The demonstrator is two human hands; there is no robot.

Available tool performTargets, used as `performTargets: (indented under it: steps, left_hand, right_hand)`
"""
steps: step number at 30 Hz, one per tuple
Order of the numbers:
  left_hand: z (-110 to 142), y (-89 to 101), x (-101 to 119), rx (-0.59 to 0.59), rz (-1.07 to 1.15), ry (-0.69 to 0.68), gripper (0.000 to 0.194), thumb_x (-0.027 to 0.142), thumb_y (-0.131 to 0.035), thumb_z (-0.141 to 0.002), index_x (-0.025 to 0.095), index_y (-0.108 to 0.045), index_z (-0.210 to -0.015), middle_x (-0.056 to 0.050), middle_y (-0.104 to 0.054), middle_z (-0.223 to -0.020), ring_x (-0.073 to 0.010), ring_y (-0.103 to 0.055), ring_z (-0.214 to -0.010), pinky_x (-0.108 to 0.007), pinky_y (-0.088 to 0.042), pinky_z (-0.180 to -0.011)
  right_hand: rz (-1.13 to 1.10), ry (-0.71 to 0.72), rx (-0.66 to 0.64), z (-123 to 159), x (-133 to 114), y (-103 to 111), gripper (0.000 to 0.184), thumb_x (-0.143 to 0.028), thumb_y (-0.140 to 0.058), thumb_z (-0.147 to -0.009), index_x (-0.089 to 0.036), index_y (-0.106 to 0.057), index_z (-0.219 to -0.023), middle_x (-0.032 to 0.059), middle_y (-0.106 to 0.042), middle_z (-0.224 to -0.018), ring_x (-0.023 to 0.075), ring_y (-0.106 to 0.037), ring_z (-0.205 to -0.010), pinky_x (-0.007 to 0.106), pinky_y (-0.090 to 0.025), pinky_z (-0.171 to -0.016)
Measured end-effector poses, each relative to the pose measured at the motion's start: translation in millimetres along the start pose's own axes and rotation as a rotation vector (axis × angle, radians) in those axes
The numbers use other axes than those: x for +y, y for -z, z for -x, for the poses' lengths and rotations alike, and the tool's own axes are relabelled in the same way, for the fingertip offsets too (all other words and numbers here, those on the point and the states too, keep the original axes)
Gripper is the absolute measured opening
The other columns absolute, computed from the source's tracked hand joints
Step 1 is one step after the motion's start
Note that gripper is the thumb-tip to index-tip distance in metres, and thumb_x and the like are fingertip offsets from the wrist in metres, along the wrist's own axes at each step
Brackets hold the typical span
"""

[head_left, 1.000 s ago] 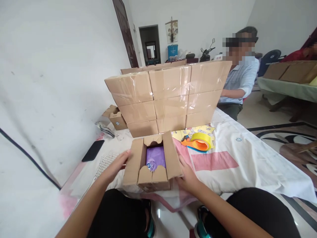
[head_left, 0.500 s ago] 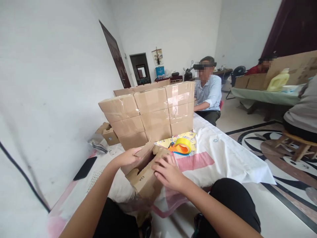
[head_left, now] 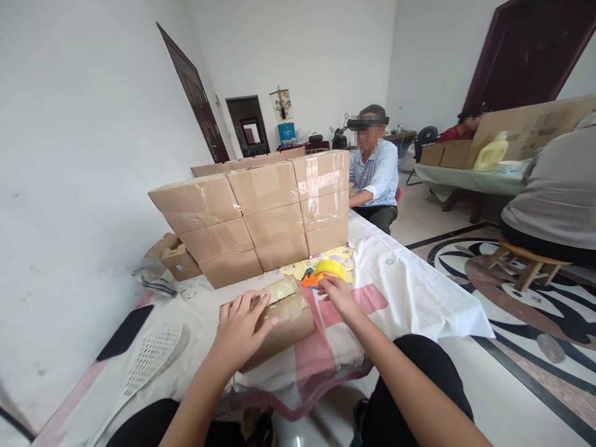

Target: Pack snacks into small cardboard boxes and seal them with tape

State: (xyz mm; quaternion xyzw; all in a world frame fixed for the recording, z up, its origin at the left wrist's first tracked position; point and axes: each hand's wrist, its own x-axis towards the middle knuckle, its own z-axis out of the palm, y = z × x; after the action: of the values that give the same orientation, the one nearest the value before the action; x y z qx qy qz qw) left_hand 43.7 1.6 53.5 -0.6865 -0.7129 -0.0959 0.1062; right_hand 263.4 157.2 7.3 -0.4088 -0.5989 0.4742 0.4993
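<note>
Cloth-covered table [head_left: 410,295]: stacked cartons [head_left: 274,233], front box [head_left: 286,338], tape dispenser [head_left: 329,269], black phone [head_left: 125,333], white swatter [head_left: 154,352].

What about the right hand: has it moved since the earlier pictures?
Yes: the right hand has come off the nearest box, rightward to the tape dispenser.

Carton [head_left: 291,329] under left fingers [head_left: 242,304]. Tape dispenser [head_left: 329,269] at right fingertips [head_left: 325,287]. Box stack [head_left: 272,223] beyond both. Left of left fingers: swatter [head_left: 151,354], then phone [head_left: 125,333]. Small box [head_left: 180,264] beyond them, left of stack.
</note>
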Motion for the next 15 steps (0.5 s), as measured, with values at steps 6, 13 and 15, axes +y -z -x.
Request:
performTargets:
  steps: [6, 13, 15]
  left_hand:
    - [15, -21.3, 2, -0.018, -0.042, -0.047, 0.067, 0.050, -0.062, -0.089, 0.019, -0.054, -0.148, -0.016, -0.046, -0.157, -0.0371, -0.046, -0.143, -0.053, -0.044, -0.113]
    - [5, -19.5, -3, -0.008, 0.040, -0.044, 0.056, 0.044, -0.055, -0.095, 0.028, -0.053, -0.148, -0.007, -0.051, -0.153, -0.0356, -0.048, -0.142, -0.051, -0.052, -0.106]
    - [4, -20.1, -10, 0.001, 0.084, -0.081, 0.052, 0.048, -0.053, -0.096, 0.028, -0.059, -0.143, -0.006, -0.053, -0.151, -0.0373, -0.048, -0.142, -0.053, -0.053, -0.105]
  right_hand:
    - [-0.084, -0.056, 0.179, -20, 43, -38, 0.028, -0.048, -0.055, -0.082, -0.020, -0.061, -0.087, 0.0078, -0.070, -0.095, 0.0243, -0.065, -0.094, 0.036, -0.051, -0.085]
    - [-0.047, 0.002, 0.283, -43, 54, -24, 0.039, -0.056, -0.071, -0.072, -0.019, -0.058, -0.075, 0.0075, -0.070, -0.080, 0.0253, -0.065, -0.084, 0.037, -0.052, -0.081]
    - [-0.039, 0.008, 0.303, -44, 54, -15, 0.040, -0.056, -0.072, -0.071, -0.018, -0.060, -0.076, 0.0104, -0.072, -0.084, 0.0260, -0.067, -0.086, 0.037, -0.053, -0.081]
